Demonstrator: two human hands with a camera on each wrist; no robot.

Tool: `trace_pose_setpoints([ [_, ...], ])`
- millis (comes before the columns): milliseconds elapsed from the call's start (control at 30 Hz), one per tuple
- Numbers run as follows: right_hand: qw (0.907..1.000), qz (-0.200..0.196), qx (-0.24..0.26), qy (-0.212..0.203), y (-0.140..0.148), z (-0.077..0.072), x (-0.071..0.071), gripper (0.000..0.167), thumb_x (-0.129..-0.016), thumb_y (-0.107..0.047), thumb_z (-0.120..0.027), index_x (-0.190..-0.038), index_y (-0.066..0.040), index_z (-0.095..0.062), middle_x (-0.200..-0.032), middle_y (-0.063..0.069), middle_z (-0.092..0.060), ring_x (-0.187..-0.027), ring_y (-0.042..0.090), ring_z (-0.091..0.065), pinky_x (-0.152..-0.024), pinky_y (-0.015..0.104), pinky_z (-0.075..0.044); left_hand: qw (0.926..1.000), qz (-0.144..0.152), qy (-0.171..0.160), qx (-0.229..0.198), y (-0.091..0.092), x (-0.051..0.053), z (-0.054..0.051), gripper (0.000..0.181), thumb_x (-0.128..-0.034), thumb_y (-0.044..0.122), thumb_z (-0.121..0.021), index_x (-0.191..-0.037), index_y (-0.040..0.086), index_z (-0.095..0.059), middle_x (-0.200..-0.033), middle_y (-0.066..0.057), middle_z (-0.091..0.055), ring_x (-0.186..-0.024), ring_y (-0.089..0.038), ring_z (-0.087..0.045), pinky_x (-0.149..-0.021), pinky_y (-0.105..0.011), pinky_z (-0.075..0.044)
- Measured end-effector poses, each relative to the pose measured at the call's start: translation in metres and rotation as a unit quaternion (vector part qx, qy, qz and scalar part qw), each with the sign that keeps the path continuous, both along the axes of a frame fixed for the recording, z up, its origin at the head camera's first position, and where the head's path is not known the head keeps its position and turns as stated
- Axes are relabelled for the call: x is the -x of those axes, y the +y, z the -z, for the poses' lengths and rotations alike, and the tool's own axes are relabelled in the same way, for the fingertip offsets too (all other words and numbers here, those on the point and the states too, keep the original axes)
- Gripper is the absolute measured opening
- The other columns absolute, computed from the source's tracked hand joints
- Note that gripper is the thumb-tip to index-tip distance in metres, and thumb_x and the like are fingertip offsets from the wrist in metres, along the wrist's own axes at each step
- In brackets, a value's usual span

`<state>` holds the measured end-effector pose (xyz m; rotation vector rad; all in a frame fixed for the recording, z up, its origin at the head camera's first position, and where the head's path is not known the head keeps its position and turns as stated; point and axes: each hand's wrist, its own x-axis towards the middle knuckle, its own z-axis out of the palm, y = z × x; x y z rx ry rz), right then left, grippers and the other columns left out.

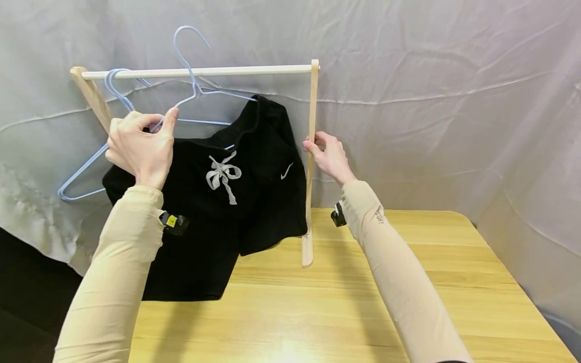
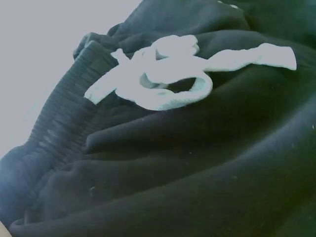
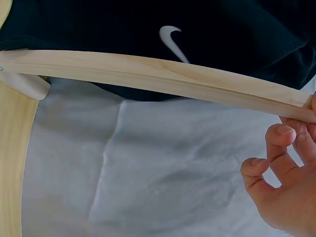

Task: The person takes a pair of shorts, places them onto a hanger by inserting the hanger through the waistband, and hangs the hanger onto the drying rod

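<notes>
My left hand (image 1: 144, 146) pinches one shoulder of a light blue clothes hanger (image 1: 194, 83) between thumb and fingers. Black shorts (image 1: 199, 212) with a white drawstring bow hang from this hanger, and their waistband (image 2: 59, 103) is close in the left wrist view. The hanger's hook rises above the white rail (image 1: 254, 70) of a small clothes rack; whether it touches the rail I cannot tell. At the right, my right hand (image 1: 330, 154) grips the rack's wooden upright (image 3: 163, 76) between thumb and fingers. The shorts' edge lies beside that upright.
More light blue hangers (image 1: 83, 171) hang at the rail's left end, partly behind the left hand and shorts. The rack's foot (image 1: 307, 252) stands on a wooden table (image 1: 408, 262). A grey cloth backdrop (image 1: 408, 101) hangs behind the rack.
</notes>
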<state>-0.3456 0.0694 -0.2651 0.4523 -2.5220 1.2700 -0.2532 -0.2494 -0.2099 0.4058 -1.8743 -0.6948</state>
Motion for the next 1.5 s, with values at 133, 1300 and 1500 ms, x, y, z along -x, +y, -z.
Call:
trace_pose_setpoints([
  [133, 1.0, 0.001, 0.0, 0.004, 0.002, 0.001, 0.002, 0.029, -0.102, -0.034, -0.06, -0.117, -0.01, -0.068, -0.12, 0.011, -0.074, -0.116, 0.028, -0.067, -0.097, 0.048, -0.048, 0.9981, 0.024, -0.035, -0.045, 0.002, 0.004, 0.003, 0.048, -0.0798, 0.067, -0.071, -0.096, 0.023, -0.082, -0.104, -0.002, -0.077, -0.111, -0.028, -0.061, -0.091, -0.05, -0.038],
  [1300, 0.9997, -0.01, 0.008, 0.022, -0.001, 0.0, 0.002, 0.031, -0.101, -0.031, -0.061, -0.117, -0.006, -0.067, -0.117, 0.015, -0.074, -0.113, 0.03, -0.068, -0.096, 0.043, -0.049, 0.9943, 0.069, -0.07, -0.04, -0.002, 0.008, 0.036, 0.049, -0.0786, 0.064, -0.073, -0.089, 0.018, -0.082, -0.093, -0.008, -0.073, -0.097, -0.03, -0.063, -0.069, -0.03, -0.021],
  [1500, 0.9995, -0.018, 0.012, 0.021, -0.001, 0.0, 0.001, 0.03, -0.101, -0.031, -0.061, -0.116, -0.006, -0.067, -0.116, 0.015, -0.075, -0.112, 0.03, -0.069, -0.095, 0.042, -0.049, 0.9936, 0.075, -0.079, -0.032, -0.003, 0.008, 0.036, 0.051, -0.0793, 0.065, -0.072, -0.088, 0.017, -0.082, -0.085, -0.002, -0.069, -0.096, -0.03, -0.063, -0.07, -0.031, -0.021],
])
